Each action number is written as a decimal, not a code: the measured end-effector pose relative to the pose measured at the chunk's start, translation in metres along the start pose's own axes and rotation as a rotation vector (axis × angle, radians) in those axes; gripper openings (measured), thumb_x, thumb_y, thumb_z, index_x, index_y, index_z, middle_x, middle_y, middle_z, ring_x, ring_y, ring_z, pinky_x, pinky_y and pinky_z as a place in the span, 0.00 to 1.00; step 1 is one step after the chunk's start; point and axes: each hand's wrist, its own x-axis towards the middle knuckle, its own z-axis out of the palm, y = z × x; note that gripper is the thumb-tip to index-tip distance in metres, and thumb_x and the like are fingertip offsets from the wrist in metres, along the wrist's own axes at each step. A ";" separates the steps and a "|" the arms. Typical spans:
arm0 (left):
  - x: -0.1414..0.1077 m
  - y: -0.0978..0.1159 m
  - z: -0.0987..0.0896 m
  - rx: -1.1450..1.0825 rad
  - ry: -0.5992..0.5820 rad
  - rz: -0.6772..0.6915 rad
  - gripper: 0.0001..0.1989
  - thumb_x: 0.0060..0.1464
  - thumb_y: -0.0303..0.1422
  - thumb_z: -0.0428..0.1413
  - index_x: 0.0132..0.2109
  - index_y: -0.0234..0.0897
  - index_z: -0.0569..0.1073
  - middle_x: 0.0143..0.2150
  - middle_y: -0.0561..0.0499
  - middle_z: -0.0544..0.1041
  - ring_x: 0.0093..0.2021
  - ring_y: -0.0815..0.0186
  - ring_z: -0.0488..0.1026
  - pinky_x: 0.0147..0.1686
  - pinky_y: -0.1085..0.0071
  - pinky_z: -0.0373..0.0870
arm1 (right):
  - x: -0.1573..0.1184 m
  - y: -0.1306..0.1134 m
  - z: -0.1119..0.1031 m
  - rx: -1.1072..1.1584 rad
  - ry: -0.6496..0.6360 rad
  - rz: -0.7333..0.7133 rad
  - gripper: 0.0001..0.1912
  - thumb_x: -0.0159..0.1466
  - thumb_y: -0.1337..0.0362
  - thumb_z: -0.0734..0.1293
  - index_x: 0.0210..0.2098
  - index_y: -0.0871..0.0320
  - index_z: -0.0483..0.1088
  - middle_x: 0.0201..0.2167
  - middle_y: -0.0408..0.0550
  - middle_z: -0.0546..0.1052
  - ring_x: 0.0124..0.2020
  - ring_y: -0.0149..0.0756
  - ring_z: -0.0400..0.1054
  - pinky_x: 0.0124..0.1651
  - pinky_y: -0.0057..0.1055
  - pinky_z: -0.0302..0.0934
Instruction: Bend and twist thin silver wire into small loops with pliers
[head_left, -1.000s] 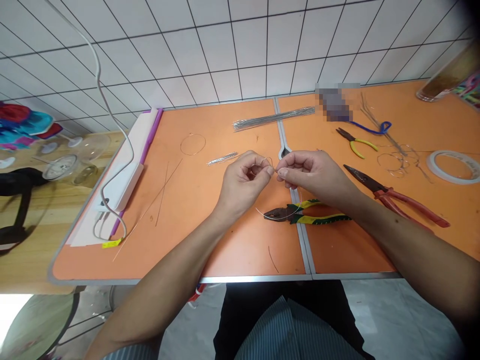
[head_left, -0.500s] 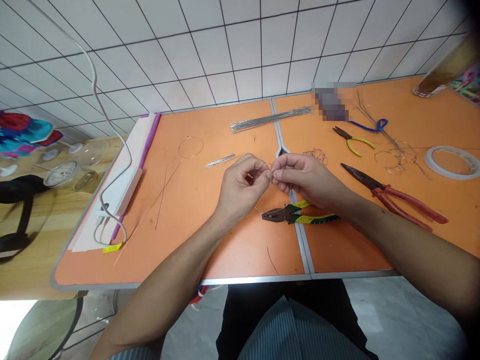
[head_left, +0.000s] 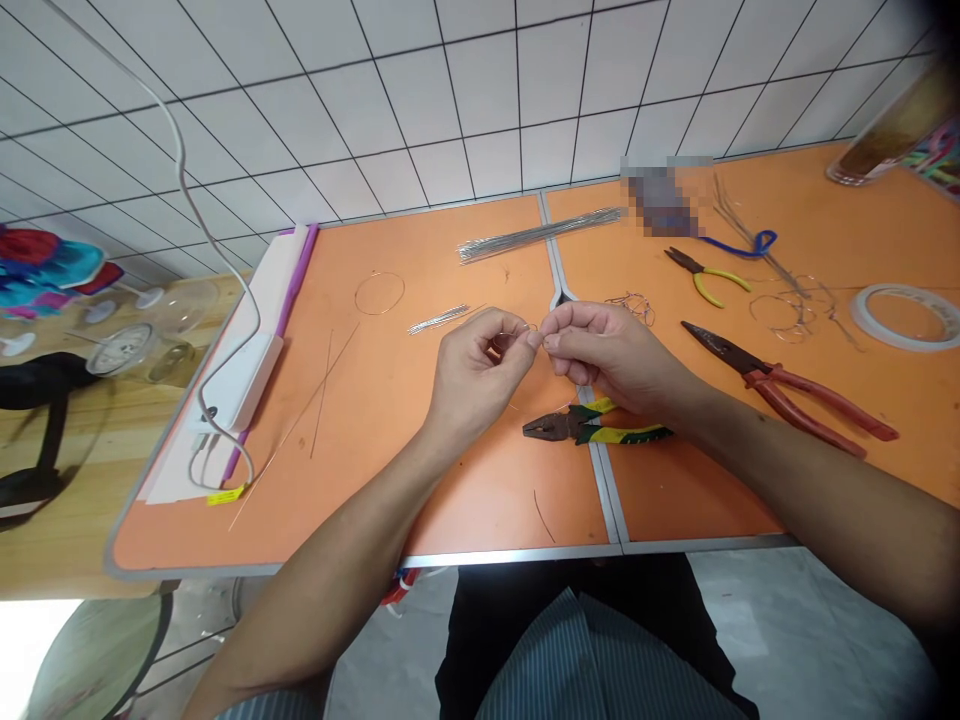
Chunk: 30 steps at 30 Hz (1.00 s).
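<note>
Wire ring on orange tabletop, well left of hands. Left hand curled, finger and thumb pinching thin wire; wire held up between both hands. Right hand likewise pinching, fingertips touching left's. Combination pliers just below. Red-handled pliers, then tape roll, farther right.

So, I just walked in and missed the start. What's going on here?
A person is pinching a thin wire between the fingertips of the left hand and right hand, held above an orange table. Combination pliers lie just below the hands, red-handled pliers lie to the right, and a bundle of straight wires lies farther back.
</note>
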 end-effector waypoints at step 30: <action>0.008 -0.006 0.000 -0.416 -0.088 -0.467 0.11 0.59 0.34 0.67 0.31 0.38 0.75 0.27 0.54 0.79 0.20 0.74 0.70 0.21 0.76 0.67 | 0.003 0.010 0.017 -0.335 0.213 -0.290 0.02 0.60 0.66 0.72 0.34 0.55 0.79 0.27 0.41 0.77 0.28 0.31 0.68 0.30 0.31 0.57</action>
